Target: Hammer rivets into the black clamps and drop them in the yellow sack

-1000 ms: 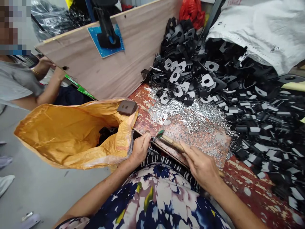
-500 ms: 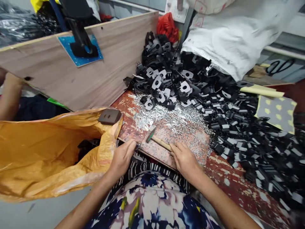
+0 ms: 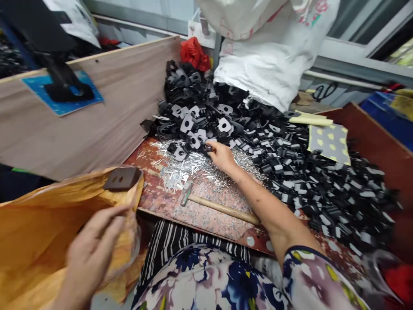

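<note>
Black clips (image 3: 245,133) are lying heaped across the worn red table (image 3: 151,198), and the right hand (image 3: 221,156) is reaching into the heap's near edge, fingers curling around one small black clip (image 3: 207,148) beside the scattered silver pins (image 3: 180,165). Left hand (image 3: 92,247) is hovering open, fingers spread, over the orange bag (image 3: 38,224), holding nothing. Hammer (image 3: 213,205) is lying untouched on the table between them

**Right hand at the black parts, left hand by the sack**

The right hand (image 3: 222,156) is reaching across the tabletop (image 3: 151,157), fingertips touching a black part (image 3: 207,148) at the pile's near edge. The hammer (image 3: 215,206) is lying near the tabletop's front edge. The left hand (image 3: 92,252) is hovering open-fingered over the yellow sack (image 3: 35,228).
</note>
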Demonstrator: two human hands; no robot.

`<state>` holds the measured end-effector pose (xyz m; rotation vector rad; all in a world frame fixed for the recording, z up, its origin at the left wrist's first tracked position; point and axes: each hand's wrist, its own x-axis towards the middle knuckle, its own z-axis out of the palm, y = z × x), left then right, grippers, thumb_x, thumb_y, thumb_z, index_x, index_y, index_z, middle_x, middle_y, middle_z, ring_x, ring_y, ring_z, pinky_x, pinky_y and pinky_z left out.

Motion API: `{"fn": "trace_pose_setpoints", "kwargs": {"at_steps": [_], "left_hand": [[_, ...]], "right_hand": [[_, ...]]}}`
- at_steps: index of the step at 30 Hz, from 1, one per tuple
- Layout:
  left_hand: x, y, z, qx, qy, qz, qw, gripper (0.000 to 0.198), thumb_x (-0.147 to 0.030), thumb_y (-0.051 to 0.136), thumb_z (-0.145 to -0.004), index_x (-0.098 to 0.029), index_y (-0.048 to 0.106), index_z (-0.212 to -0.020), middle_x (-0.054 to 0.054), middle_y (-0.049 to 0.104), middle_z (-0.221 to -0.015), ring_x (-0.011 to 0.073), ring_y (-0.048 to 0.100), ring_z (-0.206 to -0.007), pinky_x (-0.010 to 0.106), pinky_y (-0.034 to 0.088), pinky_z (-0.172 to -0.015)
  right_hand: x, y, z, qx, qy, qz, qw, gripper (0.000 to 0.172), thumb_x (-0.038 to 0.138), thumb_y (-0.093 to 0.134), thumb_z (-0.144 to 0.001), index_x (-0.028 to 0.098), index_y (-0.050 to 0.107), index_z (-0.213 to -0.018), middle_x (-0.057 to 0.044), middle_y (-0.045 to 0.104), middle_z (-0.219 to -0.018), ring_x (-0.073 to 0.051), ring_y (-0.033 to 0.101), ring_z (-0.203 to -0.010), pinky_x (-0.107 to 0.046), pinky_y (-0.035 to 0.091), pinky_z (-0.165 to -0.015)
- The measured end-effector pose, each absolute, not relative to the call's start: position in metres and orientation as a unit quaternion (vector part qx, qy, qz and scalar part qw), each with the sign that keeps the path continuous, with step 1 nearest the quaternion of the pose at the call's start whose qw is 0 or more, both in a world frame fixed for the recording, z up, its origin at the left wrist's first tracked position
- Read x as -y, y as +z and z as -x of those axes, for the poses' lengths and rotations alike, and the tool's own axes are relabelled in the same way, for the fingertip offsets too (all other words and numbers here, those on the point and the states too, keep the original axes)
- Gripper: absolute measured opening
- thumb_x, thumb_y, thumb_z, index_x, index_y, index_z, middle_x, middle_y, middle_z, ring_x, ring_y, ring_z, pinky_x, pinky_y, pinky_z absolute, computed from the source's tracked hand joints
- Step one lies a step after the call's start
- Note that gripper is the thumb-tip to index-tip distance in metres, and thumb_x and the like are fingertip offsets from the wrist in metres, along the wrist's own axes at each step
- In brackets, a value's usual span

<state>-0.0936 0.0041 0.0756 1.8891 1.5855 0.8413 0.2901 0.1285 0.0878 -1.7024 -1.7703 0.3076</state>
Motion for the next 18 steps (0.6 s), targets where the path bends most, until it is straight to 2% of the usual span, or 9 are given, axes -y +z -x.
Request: {"fn": "trace_pose_setpoints", "kwargs": {"at_steps": [3, 6, 7, 9, 11, 13, 15, 16, 18], "left_hand": [[-0.010, 0.058, 0.025, -0.512, 0.310, -0.700, 0.389, 0.035, -0.047, 0.061, -0.093, -0.028, 0.065, -0.122, 0.006, 0.075, -0.117, 0.0299, 0.072, -0.104, 0.046, 0.059, -0.094], [-0.022, 0.046, -0.023, -0.464, 0.327, -0.725, 0.390, 0.053, -0.044, 0.066, -0.090, -0.024, 0.055, -0.138, 0.010, 0.069, -0.121, 0.0274, 0.070, -0.102, 0.041, 0.059, -0.089], [-0.027, 0.042, -0.033, -0.449, 0.328, -0.744, 0.370, 0.051, -0.044, 0.067, -0.089, -0.024, 0.058, -0.136, 0.010, 0.067, -0.121, 0.0281, 0.069, -0.105, 0.042, 0.058, -0.091], [-0.036, 0.036, -0.045, -0.419, 0.320, -0.783, 0.331, 0.034, -0.045, 0.067, -0.088, -0.022, 0.070, -0.113, 0.010, 0.066, -0.114, 0.0298, 0.067, -0.107, 0.043, 0.055, -0.093], [-0.043, 0.031, -0.050, -0.401, 0.308, -0.804, 0.312, 0.027, -0.047, 0.063, -0.089, -0.022, 0.072, -0.085, 0.009, 0.066, -0.105, 0.0296, 0.066, -0.102, 0.043, 0.052, -0.093], [-0.045, 0.030, -0.051, -0.402, 0.300, -0.808, 0.311, 0.033, -0.048, 0.059, -0.091, -0.021, 0.066, -0.072, 0.008, 0.066, -0.100, 0.0278, 0.066, -0.097, 0.041, 0.050, -0.090], [-0.045, 0.033, -0.052, -0.411, 0.291, -0.806, 0.311, 0.036, -0.049, 0.058, -0.092, -0.021, 0.061, -0.069, 0.007, 0.064, -0.097, 0.0263, 0.064, -0.095, 0.039, 0.048, -0.088], [-0.045, 0.035, -0.053, -0.415, 0.285, -0.806, 0.312, 0.037, -0.049, 0.059, -0.091, -0.021, 0.059, -0.068, 0.006, 0.063, -0.095, 0.0256, 0.063, -0.093, 0.038, 0.047, -0.086], [-0.045, 0.038, -0.055, -0.423, 0.280, -0.799, 0.323, 0.039, -0.050, 0.059, -0.090, -0.021, 0.056, -0.064, 0.004, 0.058, -0.089, 0.0242, 0.061, -0.088, 0.036, 0.046, -0.083]], "right_hand": [[-0.092, 0.097, -0.271, 0.665, 0.137, 0.649, 0.344, 0.042, 0.010, 0.042, -0.096, 0.012, 0.063, -0.132, 0.003, 0.070, -0.106, -0.010, 0.066, -0.095, -0.023, 0.048, -0.088], [-0.033, 0.100, -0.246, 0.682, 0.190, 0.618, 0.340, 0.037, 0.009, 0.053, -0.095, 0.020, 0.062, -0.129, 0.008, 0.071, -0.099, -0.005, 0.066, -0.080, -0.014, 0.049, -0.071], [-0.015, 0.099, -0.241, 0.692, 0.214, 0.603, 0.333, 0.035, 0.008, 0.060, -0.092, 0.022, 0.064, -0.123, 0.011, 0.071, -0.092, -0.004, 0.066, -0.075, -0.012, 0.048, -0.066], [0.009, 0.096, -0.246, 0.705, 0.251, 0.584, 0.315, 0.034, 0.009, 0.067, -0.090, 0.026, 0.064, -0.119, 0.013, 0.073, -0.084, -0.004, 0.066, -0.068, -0.013, 0.050, -0.061], [0.019, 0.092, -0.276, 0.692, 0.247, 0.603, 0.312, 0.028, 0.012, 0.061, -0.096, 0.026, 0.064, -0.120, 0.008, 0.076, -0.088, -0.008, 0.066, -0.067, -0.019, 0.054, -0.061], [0.019, 0.090, -0.326, 0.655, 0.175, 0.664, 0.313, 0.030, 0.011, 0.044, -0.102, 0.021, 0.066, -0.121, -0.004, 0.077, -0.101, -0.015, 0.066, -0.075, -0.030, 0.056, -0.065], [0.015, 0.088, -0.381, 0.632, -0.026, 0.740, 0.228, 0.040, 0.002, 0.040, -0.098, 0.018, 0.069, -0.122, -0.012, 0.074, -0.117, -0.023, 0.064, -0.096, -0.039, 0.054, -0.079], [0.014, 0.087, -0.407, 0.655, -0.067, 0.733, 0.170, 0.041, 0.002, 0.042, -0.097, 0.017, 0.069, -0.124, -0.014, 0.072, -0.124, -0.026, 0.062, -0.101, -0.042, 0.053, -0.083], [0.014, 0.083, -0.446, 0.694, -0.106, 0.706, 0.093, 0.040, 0.003, 0.047, -0.095, 0.018, 0.071, -0.123, -0.013, 0.073, -0.121, -0.028, 0.059, -0.100, -0.042, 0.051, -0.083]]}}
